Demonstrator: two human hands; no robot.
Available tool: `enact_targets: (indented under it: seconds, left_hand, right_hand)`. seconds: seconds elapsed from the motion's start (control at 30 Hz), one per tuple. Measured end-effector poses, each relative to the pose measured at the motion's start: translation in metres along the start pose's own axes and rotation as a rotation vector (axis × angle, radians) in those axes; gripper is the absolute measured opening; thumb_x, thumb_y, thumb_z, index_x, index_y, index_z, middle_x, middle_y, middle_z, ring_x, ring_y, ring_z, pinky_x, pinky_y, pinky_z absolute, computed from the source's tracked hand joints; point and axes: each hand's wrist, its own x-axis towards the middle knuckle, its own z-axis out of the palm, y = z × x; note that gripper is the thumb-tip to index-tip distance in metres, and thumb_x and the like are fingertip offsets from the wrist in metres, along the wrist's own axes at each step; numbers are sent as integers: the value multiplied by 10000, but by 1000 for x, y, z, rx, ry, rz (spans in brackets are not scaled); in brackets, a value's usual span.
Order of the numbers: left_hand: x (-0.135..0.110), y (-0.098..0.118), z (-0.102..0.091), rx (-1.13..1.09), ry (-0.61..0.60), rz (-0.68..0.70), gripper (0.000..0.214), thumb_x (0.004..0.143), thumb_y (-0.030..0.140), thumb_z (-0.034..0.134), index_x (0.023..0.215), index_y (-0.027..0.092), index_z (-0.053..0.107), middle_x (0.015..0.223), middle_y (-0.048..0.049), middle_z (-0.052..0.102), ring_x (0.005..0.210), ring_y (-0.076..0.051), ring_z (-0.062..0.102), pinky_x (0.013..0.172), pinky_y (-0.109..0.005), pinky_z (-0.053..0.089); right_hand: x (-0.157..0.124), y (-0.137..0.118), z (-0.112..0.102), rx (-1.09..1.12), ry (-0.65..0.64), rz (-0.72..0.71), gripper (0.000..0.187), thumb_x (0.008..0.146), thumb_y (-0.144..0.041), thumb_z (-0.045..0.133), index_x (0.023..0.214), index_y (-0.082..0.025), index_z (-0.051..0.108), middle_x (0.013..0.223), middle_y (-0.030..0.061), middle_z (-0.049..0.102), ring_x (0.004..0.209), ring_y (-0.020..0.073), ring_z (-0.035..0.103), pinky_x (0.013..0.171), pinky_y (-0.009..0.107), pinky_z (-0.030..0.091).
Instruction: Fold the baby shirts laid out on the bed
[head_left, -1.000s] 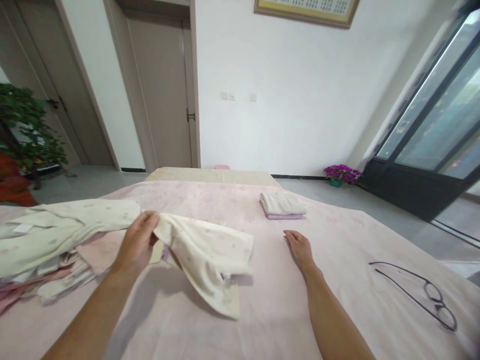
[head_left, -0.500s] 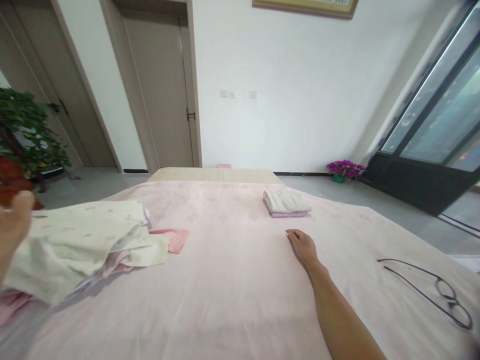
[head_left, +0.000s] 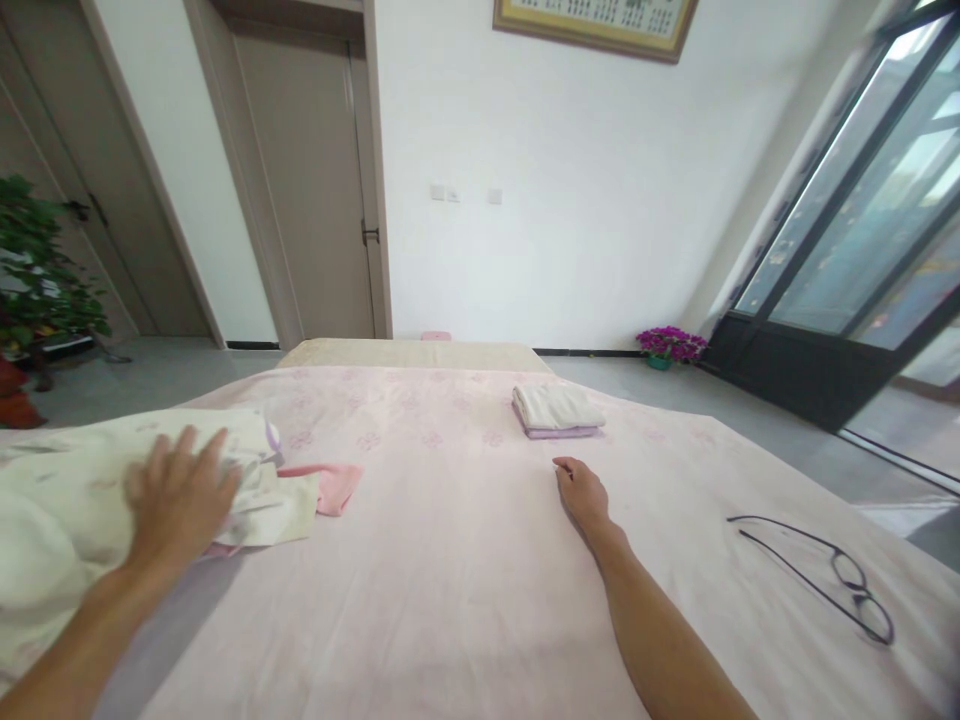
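Note:
A loose heap of cream cloth (head_left: 67,500) lies at the left of a bed covered by a pale pink sheet (head_left: 465,580). My left hand (head_left: 176,500) rests flat on top of the heap with its fingers spread; it looks slightly blurred. A pink cloth (head_left: 330,485) sticks out from under the heap's right edge. My right hand (head_left: 581,492) lies flat on the sheet near the middle, fingers stretched out, holding nothing. Beyond it sits a small folded stack (head_left: 556,410), cream on top and lilac beneath.
A pair of dark-framed glasses (head_left: 821,575) lies on the sheet at the right. A closed door (head_left: 307,190) and a potted green plant (head_left: 37,280) are at the left, purple flowers (head_left: 671,345) by the far wall, glass doors (head_left: 862,250) at the right.
My left hand let go of the cream cloth it held up, swung out to the left, and now presses on the heap. The pink cloth became visible. My right hand stayed put.

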Motion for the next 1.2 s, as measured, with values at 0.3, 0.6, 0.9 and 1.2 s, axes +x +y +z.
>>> enact_targets:
  seconds: [0.3,0.6,0.9,1.2]
  left_hand:
    - [-81,161,33,-127,-429,239,530,960,447,396,1407,203,539,1539,-145,422,1426,-367,339,1139,-545,242]
    - [-78,155,31,-203,-421,229,495,972,395,381,1396,199,548,1547,-129,415,1422,-305,366,1168,-508,210]
    - [-77,156,32,-228,-368,214,452,959,379,414,1334,206,597,1487,-128,496,1374,-298,429,1155,-499,252]
    - [-81,151,39,-257,-361,217,444,963,381,426,1340,212,589,1497,-112,489,1387,-283,420,1163,-491,253]
  right_hand:
    - [48,-51,0,-339,68,-229,447,918,-186,468,1362,-192,518,1367,94,555,1216,218,505,1043,300,358]
    - [97,-60,5,-381,10,-100,390,902,-157,504,1285,-189,576,1350,151,574,1240,283,483,987,394,364]
    - [117,-85,-38,-127,50,-60,336,986,-389,394,1070,-155,620,991,143,690,928,242,624,805,327,416]
    - [98,-146,-88,883,-186,-41,450,968,-519,367,1053,-146,604,856,71,699,761,207,636,680,316,520]
